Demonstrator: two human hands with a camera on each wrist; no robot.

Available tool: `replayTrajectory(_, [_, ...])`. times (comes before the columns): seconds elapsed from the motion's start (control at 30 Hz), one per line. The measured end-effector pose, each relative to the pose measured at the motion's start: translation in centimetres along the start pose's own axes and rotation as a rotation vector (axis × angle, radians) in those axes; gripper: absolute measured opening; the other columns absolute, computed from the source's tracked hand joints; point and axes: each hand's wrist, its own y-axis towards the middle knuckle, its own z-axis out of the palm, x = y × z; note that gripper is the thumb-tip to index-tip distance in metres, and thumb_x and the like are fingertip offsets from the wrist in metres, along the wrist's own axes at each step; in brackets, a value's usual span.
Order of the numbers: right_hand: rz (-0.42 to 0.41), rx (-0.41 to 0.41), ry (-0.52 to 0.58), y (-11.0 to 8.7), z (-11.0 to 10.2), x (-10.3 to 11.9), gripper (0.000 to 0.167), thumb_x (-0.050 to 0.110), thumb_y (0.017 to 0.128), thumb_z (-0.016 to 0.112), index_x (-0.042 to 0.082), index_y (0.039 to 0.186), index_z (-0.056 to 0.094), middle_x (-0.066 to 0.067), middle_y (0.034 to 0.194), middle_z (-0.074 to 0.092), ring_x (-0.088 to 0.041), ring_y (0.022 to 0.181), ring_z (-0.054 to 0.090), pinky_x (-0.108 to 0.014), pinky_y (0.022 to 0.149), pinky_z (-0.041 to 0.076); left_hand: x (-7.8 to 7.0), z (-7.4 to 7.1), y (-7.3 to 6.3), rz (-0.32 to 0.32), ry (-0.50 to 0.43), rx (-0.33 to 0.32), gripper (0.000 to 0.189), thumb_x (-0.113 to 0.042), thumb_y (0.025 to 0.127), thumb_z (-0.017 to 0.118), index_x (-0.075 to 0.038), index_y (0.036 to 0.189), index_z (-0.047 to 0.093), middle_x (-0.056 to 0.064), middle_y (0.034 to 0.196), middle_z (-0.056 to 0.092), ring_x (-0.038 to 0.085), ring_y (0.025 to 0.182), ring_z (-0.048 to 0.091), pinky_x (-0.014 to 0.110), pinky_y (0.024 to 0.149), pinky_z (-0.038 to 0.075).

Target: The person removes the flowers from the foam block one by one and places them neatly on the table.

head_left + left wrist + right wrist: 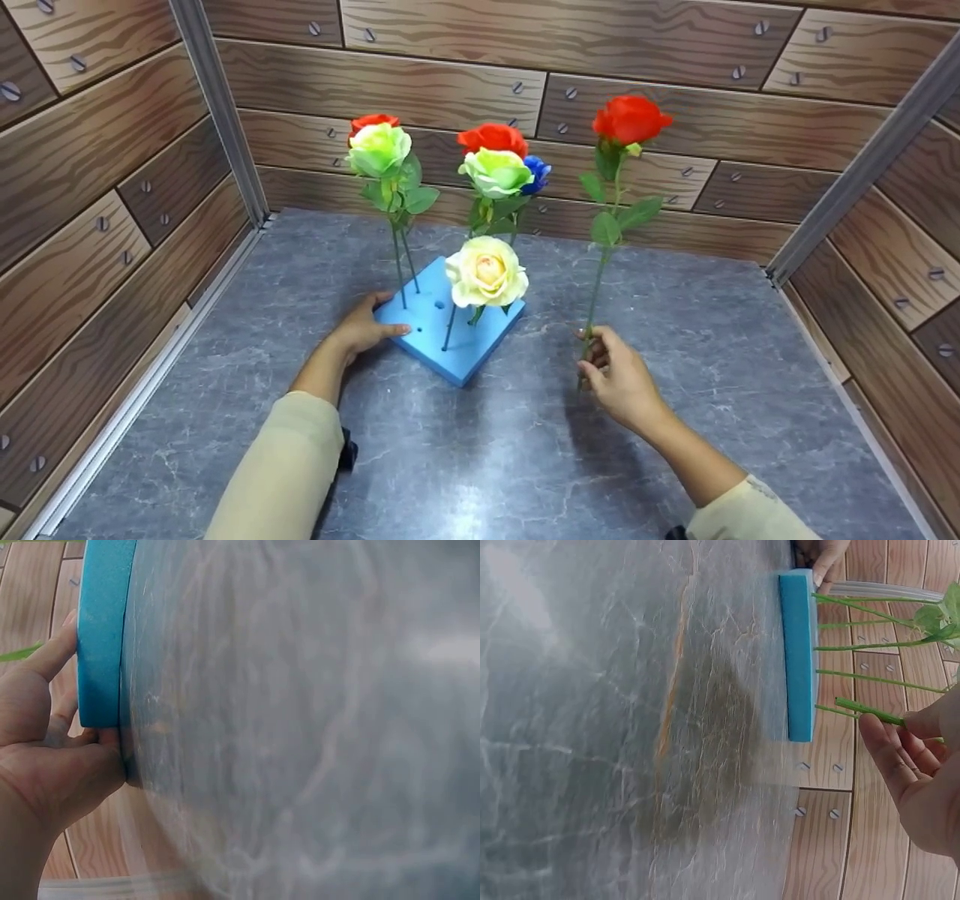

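In the head view my left hand (364, 326) holds the left corner of a blue foam block (480, 352), its thumb on the top face and its fingers along the side. My right hand (619, 379) pinches the lower stem of an upright red artificial rose (630, 120), held right of the block. The right wrist view shows the cut end of the stem (866, 711) poking past the fingertips, apart from the block. Out of the block rise a cream rose (487, 271), two pale green roses (380, 150), two more red roses (495, 139) and a blue flower (536, 175).
Small holes (419, 329) show in the block's top. The block stands on a grey marbled tabletop (712, 337). Wood-patterned walls (675, 45) close off the back and both sides, with metal strips (225, 112) at the corners.
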Motion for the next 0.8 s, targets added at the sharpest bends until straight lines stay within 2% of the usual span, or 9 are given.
replayTrajectory(0.3, [0.050,0.062,-0.027,-0.5,-0.9,-1.0,0.048,-0.009,0.101,0.067,0.002,0.146,0.053,-0.014,0.101,0.065,-0.021,0.085,0.070,-0.030,0.071,0.065,0.0,0.1,0.1,0.017,0.008,-0.006,0.091,-0.030,0.097,0.084,-0.008,0.168,0.032,0.025,0.177,0.025,0.046,0.166,0.021,0.059,0.137,0.019])
replayTrajectory(0.57, [0.095,0.114,-0.033,-0.5,-0.4,-1.9,0.049,-0.008,0.101,0.068,0.001,0.146,0.052,-0.011,0.100,0.065,-0.019,0.083,0.068,-0.026,0.067,0.062,0.0,0.0,-0.1,0.012,-0.003,0.002,0.090,-0.029,0.097,0.083,-0.010,0.169,0.033,0.025,0.178,0.024,0.046,0.167,0.020,0.060,0.137,0.018])
replayTrajectory(0.8, [0.124,0.152,-0.067,-0.2,0.2,-2.5,0.050,-0.007,0.099,0.070,-0.002,0.146,0.053,-0.009,0.102,0.066,-0.016,0.087,0.067,-0.026,0.067,0.057,0.1,0.1,0.0,0.015,-0.013,0.002,0.089,-0.027,0.097,0.083,-0.010,0.169,0.033,0.024,0.178,0.025,0.045,0.167,0.021,0.059,0.137,0.019])
